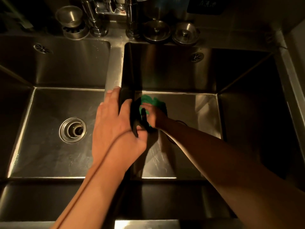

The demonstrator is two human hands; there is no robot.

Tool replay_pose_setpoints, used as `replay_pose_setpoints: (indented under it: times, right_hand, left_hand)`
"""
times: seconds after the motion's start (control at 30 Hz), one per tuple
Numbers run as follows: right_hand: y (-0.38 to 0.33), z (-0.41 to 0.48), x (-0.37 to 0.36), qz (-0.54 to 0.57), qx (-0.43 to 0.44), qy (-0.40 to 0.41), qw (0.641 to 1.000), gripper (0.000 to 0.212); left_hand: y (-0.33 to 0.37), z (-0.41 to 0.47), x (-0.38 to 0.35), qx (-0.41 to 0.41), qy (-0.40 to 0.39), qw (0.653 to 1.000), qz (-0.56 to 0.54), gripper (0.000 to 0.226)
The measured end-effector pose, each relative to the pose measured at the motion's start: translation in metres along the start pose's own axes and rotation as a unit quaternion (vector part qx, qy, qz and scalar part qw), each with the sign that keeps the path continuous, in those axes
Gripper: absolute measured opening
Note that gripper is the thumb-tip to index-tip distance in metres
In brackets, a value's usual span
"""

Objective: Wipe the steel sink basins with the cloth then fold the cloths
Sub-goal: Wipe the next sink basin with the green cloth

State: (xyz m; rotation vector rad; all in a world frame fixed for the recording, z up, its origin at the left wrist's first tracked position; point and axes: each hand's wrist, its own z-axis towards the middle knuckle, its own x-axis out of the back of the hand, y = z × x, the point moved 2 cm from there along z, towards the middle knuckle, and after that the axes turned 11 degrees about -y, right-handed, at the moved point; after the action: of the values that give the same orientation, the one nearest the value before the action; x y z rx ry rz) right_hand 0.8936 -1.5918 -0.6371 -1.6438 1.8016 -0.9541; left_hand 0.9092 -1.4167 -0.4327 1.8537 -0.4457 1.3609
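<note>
The left hand (113, 123) lies flat, fingers straight along the divider (113, 68) between the basins; the right hand (154, 115), arm stretched down, grips the green cloth (153, 100) on the right basin (189, 113) floor.

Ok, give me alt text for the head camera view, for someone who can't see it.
A person's right hand holds a green cloth against the floor of the right basin of a double steel sink, while the left hand rests on the divider between basins. Drain strainers sit behind the basins.
</note>
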Motion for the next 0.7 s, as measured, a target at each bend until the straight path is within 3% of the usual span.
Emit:
replay_pose_setpoints:
  times: [0.03,0.2,0.23,0.3,0.37,0.43,0.57,0.7]
  right_hand:
    - [-0.002,-0.005,0.003,0.088,0.012,-0.022,0.996,0.035]
    - [0.003,-0.041,0.043,0.284,0.024,-0.121,0.951,0.034]
    - [0.010,-0.043,0.050,0.250,0.012,-0.083,0.965,0.030]
    - [0.026,-0.049,0.068,0.046,-0.036,0.072,0.996,0.027]
    - [0.039,-0.052,0.079,-0.115,-0.058,0.176,0.976,0.035]
    - [0.044,-0.057,0.075,-0.181,-0.011,0.201,0.963,0.044]
    - [0.042,-0.053,0.035,-0.424,0.080,0.137,0.891,0.074]
    - [0.037,-0.025,-0.004,-0.558,-0.040,-0.001,0.829,0.083]
  left_hand:
    - [0.000,-0.001,0.001,-0.001,0.000,1.000,-0.006,0.071]
    - [0.000,0.000,0.002,0.003,0.007,1.000,-0.005,0.072]
    - [0.000,0.000,0.002,0.003,0.008,1.000,-0.006,0.071]
    - [0.001,-0.002,0.001,-0.001,0.015,1.000,-0.006,0.070]
    - [0.001,-0.002,0.001,-0.006,0.019,1.000,-0.006,0.070]
    - [0.001,-0.001,0.001,-0.006,0.016,1.000,-0.002,0.071]
    - [0.001,0.000,0.000,-0.005,0.011,1.000,0.012,0.071]
    - [0.001,0.000,0.000,-0.009,0.011,1.000,0.021,0.071]
